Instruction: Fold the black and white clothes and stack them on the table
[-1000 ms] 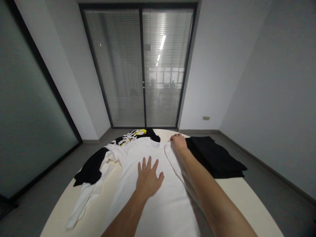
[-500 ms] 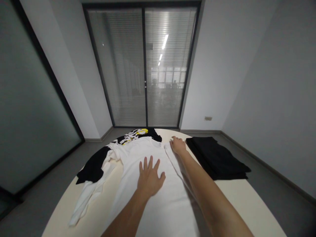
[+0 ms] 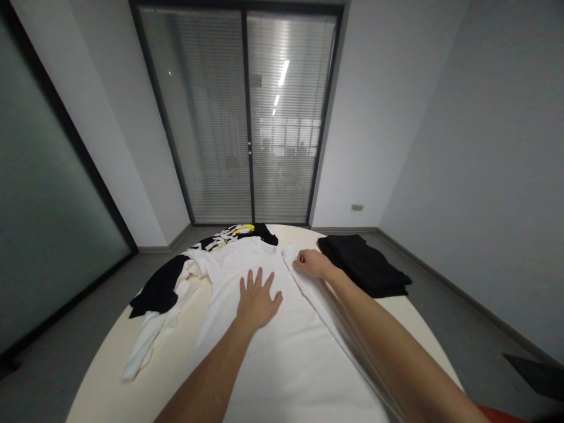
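Observation:
A white long-sleeved shirt (image 3: 264, 364) lies spread on the table, its collar at the far end. Its left sleeve bends down toward the near left, and a long strip along its right side is turned inward. My left hand (image 3: 256, 302) rests flat on the middle of the shirt with fingers spread. Close to the collar, on the right, my right hand (image 3: 312, 263) has its fingers curled in a pinch at the turned-in strip. The fingertips seem to hold the cloth there, though the grip is partly hidden.
The pale round table (image 3: 103, 364) has a curved edge. A black garment with white and yellow print (image 3: 158, 289) lies beyond and left of the shirt. Folded black cloth (image 3: 363, 264) sits at the right. Behind are a glass door with blinds (image 3: 282, 176) and grey walls.
My right hand has drawn back slightly toward me and curled its fingers into a pinch. My left hand stays flat on the shirt. The view has shifted a little to the right.

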`<state>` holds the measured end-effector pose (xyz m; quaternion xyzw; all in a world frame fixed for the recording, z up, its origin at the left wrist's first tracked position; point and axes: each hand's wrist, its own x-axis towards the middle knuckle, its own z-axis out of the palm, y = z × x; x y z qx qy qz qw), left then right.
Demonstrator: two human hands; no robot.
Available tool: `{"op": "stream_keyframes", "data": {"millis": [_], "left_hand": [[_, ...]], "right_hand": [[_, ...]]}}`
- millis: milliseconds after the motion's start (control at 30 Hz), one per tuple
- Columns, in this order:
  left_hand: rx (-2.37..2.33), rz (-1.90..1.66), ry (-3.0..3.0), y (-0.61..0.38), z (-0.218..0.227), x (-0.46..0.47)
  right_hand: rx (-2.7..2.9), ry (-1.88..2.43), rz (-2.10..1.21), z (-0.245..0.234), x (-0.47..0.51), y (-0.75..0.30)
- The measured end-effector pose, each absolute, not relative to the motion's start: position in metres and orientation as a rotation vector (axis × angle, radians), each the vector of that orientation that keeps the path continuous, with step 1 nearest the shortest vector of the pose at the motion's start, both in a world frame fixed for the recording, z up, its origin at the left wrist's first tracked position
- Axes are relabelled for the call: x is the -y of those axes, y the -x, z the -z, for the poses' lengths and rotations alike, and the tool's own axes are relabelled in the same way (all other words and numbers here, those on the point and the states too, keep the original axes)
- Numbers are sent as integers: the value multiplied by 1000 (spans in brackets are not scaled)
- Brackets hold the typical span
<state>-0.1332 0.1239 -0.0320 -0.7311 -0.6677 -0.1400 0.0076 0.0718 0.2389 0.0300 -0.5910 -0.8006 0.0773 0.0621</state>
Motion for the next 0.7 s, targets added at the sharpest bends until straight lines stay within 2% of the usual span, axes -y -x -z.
{"op": "stream_keyframes", "data": {"millis": [200, 433, 700], "left_hand": [[2091, 403, 2285, 133, 32, -123], [2007, 453, 2266, 132, 27, -118], [1754, 598, 2451, 130, 17, -116]], "right_hand": [[2728, 1564, -446, -45, -176, -96], [2782, 1612, -501, -54, -115, -116], [2716, 1709, -522, -50, -89, -131]]}}
